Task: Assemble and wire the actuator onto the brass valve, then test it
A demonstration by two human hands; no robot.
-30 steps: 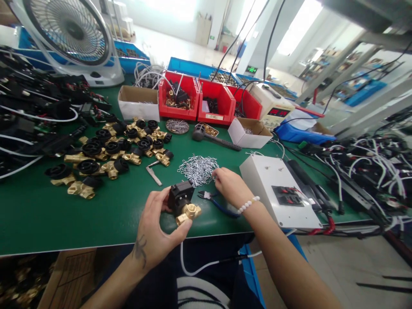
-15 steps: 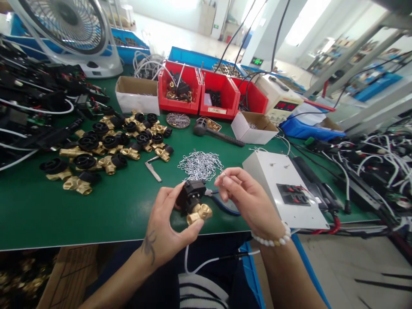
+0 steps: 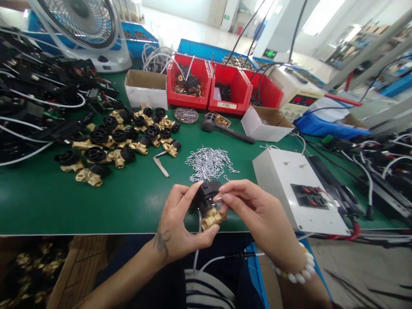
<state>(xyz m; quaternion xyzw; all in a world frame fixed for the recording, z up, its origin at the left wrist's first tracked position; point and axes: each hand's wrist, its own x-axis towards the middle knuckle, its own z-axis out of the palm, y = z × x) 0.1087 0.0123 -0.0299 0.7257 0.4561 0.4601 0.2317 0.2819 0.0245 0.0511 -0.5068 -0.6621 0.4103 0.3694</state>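
My left hand (image 3: 182, 219) grips a brass valve with a black actuator housing (image 3: 207, 195), its brass body (image 3: 213, 218) facing down and toward me near the table's front edge. Pinched between thumb and fingertips, my right hand (image 3: 254, 210) holds a small metal R-clip (image 3: 219, 198) against the neck between the black housing and the brass. Most of that clip is hidden by the fingers. Just beyond my hands lies a loose heap of the same wire R-clips (image 3: 210, 162) on the green table (image 3: 135, 201).
Brass valves with black caps (image 3: 119, 135) crowd the left. A black mallet (image 3: 225, 128), red bins (image 3: 189, 92) and a white carton (image 3: 266, 124) stand behind the clips. At right is a grey switch box (image 3: 283, 180); a fan (image 3: 83, 25) stands at the back left.
My right hand has brought the clip left and down to the valve's neck. The valve has tilted slightly in my left hand. The view has shifted, so the table's contents sit further right.
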